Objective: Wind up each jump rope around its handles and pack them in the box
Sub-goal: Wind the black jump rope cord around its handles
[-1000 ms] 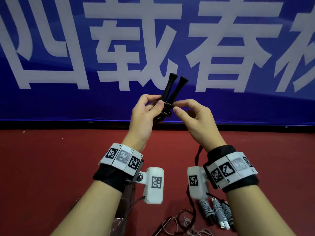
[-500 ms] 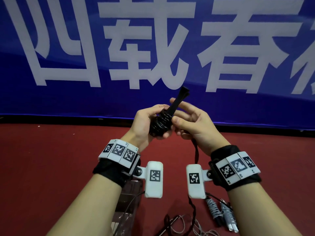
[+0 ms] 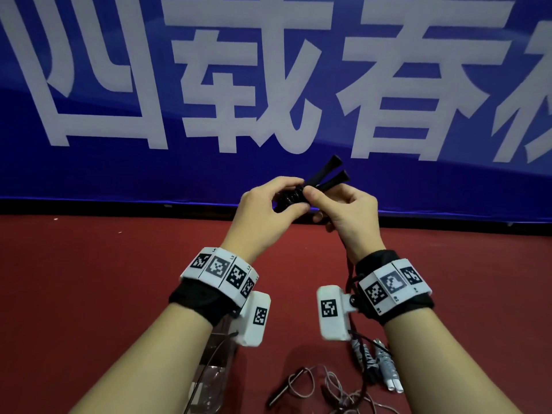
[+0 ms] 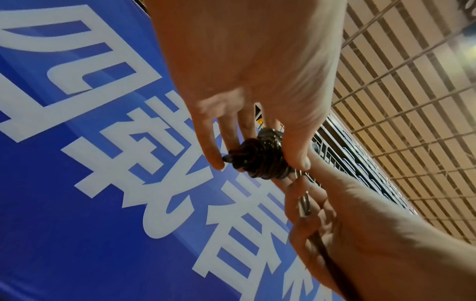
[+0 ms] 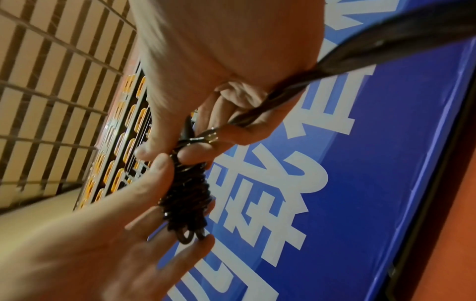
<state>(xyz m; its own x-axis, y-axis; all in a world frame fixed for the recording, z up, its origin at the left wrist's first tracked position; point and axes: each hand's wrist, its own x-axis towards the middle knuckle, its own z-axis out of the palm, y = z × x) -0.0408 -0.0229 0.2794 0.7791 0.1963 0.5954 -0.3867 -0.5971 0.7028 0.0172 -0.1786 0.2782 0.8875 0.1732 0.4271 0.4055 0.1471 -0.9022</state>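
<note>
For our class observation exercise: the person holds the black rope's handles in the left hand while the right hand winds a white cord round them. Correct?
One thing is wrong: the cord is black, not white, as the right wrist view shows. The left hand does hold the handles, and the right hand winds it.

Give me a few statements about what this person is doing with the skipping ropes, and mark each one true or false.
1. Both hands are on the black rope. True: the left hand grips the wound bundle and the right hand pinches the cord beside it.
2. The black rope's handles lie flat on the floor. False: they are held up in the air, pointing up and away.
3. A wound grey rope lies on the red floor. True.
4. The black rope is wound up completely. False: a length of its cord hangs down below the right hand.
5. An unwound thin rope lies on the floor. True.
</note>
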